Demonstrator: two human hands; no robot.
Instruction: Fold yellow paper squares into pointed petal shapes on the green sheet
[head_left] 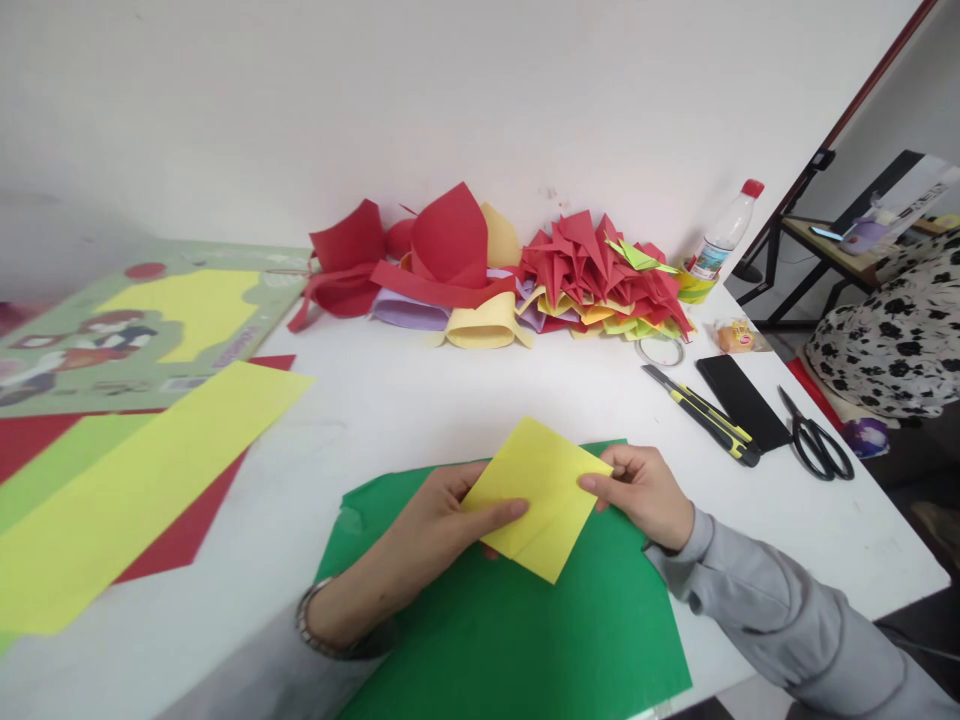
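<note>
A square of yellow paper (pixel 541 480) is held up between my two hands, tilted so that one corner points toward me. My left hand (pixel 457 505) grips its left corner, thumb on top and fingers underneath. At the right corner, my right hand (pixel 637 490) pinches the paper between thumb and fingers. A faint line runs across the paper's face. Below the hands lies a green mat or board (pixel 517 640) with a bent upper-left corner. The fingers under the sheet are mostly hidden.
Red folded paper pieces (pixel 577 260) are heaped along the wall beside curled red shapes (pixel 450 240). A bottle (pixel 724 235), cutter (pixel 701 415), black phone-like slab (pixel 742 400) and scissors (pixel 814 440) lie right. Yellow strips (pixel 165 480) cover the left. A person in patterned clothing (pixel 892 320) is at right.
</note>
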